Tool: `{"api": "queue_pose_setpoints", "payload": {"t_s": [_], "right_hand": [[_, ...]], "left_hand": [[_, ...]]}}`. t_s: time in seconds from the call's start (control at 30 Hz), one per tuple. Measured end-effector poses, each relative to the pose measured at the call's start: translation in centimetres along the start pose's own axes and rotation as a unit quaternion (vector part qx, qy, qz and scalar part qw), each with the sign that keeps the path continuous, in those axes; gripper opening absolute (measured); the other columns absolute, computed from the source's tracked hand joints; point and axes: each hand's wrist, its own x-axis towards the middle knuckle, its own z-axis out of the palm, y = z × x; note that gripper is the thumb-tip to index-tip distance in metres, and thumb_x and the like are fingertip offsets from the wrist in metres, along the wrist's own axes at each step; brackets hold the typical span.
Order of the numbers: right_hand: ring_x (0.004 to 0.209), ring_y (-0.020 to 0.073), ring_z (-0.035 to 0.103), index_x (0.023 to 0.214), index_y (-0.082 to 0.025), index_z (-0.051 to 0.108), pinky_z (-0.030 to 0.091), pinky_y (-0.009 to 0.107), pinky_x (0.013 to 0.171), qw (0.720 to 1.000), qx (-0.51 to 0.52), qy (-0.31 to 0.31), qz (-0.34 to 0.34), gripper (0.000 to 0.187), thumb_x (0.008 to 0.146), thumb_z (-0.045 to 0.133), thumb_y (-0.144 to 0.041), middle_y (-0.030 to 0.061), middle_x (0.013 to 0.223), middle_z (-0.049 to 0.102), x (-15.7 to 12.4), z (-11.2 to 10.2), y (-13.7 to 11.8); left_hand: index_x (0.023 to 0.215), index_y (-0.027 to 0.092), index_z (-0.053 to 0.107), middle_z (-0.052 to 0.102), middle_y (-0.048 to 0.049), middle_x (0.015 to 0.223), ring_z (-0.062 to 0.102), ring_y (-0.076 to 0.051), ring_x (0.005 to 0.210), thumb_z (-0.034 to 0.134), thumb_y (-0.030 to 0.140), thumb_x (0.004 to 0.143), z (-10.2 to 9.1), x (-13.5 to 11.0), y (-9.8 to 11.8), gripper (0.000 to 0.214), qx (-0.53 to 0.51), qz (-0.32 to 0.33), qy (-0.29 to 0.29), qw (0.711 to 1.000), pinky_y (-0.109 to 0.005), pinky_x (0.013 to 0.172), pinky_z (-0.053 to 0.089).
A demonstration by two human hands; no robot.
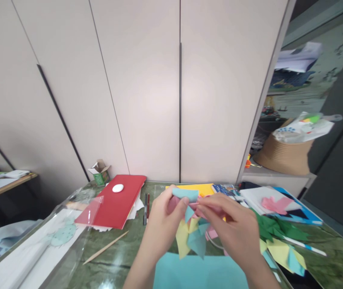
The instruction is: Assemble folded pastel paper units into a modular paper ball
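Paper [187, 195] in blue and pink is held up over the blue sheet [199, 273], your left hand [167, 218] pinching its blue part and your right hand [234, 224] apparently gripping a pink part. You seem to be shaping folds; the next move probably calls for light, steady fingertips.

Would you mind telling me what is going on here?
A person's left hand holds a folded blue paper, while the right hand appears to pinch pink paper beside it. Yellow and blue folds show just below; whether they are joined to it is unclear. A blue sheet lies on the green table, with a red folder and a wooden stick to the left.
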Motion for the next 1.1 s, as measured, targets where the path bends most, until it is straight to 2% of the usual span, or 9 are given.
{"api": "queue_pose_setpoints", "payload": {"t_s": [0.33,0.6,0.8,0.97,1.1], "right_hand": [[0.067,0.0140,0.066,0.075,-0.024,0.068,0.051,0.022,0.058,1.000,-0.017,0.002,-0.017,0.013,0.078,0.061,-0.014,-0.0015,0.073,0.071,0.2,-0.4,0.2],[0.068,0.0126,0.064,0.079,-0.025,0.068,0.049,0.022,0.057,0.999,0.026,0.007,-0.026,0.016,0.077,0.061,-0.010,-0.0024,0.072,0.070,-0.1,-1.1,-0.1],[0.066,0.0124,0.063,0.084,-0.027,0.069,0.050,0.023,0.059,0.999,0.032,-0.003,-0.029,0.020,0.077,0.061,-0.010,-0.0022,0.073,0.070,-0.5,-2.0,-0.7],[0.065,0.0141,0.065,0.079,-0.027,0.070,0.051,0.022,0.054,0.999,0.053,-0.006,0.008,0.016,0.077,0.062,-0.013,-0.0009,0.071,0.071,-0.2,-2.0,-1.0],[0.064,0.0164,0.068,0.075,-0.026,0.071,0.050,0.019,0.041,0.993,0.091,0.010,0.077,0.011,0.075,0.065,-0.017,0.0007,0.072,0.072,0.0,-1.8,-0.8]], "left_hand": [[0.072,0.017,0.052,0.053,0.0006,0.070,0.046,-0.012,0.065,0.051,0.033,0.084,0.2,0.0,0.2,0.020,-0.059,0.002,-0.015,0.998,-0.023,0.061,0.034],[0.082,0.017,0.055,0.052,0.0018,0.070,0.047,-0.009,0.063,0.055,0.031,0.083,-0.3,-0.2,0.4,0.013,-0.212,-0.029,-0.099,0.972,-0.021,0.059,0.037],[0.081,0.018,0.055,0.049,0.0023,0.064,0.045,-0.009,0.056,0.056,0.033,0.083,-0.3,-0.7,-0.3,0.015,-0.217,-0.040,-0.089,0.971,-0.021,0.051,0.033],[0.079,0.018,0.054,0.050,0.0026,0.063,0.045,-0.008,0.054,0.058,0.034,0.080,-0.2,-0.6,-0.1,0.017,-0.239,-0.064,-0.095,0.964,-0.020,0.051,0.033],[0.078,0.017,0.054,0.048,0.0032,0.062,0.044,-0.008,0.056,0.059,0.034,0.079,0.1,-0.4,-0.2,0.018,-0.228,-0.066,-0.089,0.967,-0.020,0.052,0.033]]}}
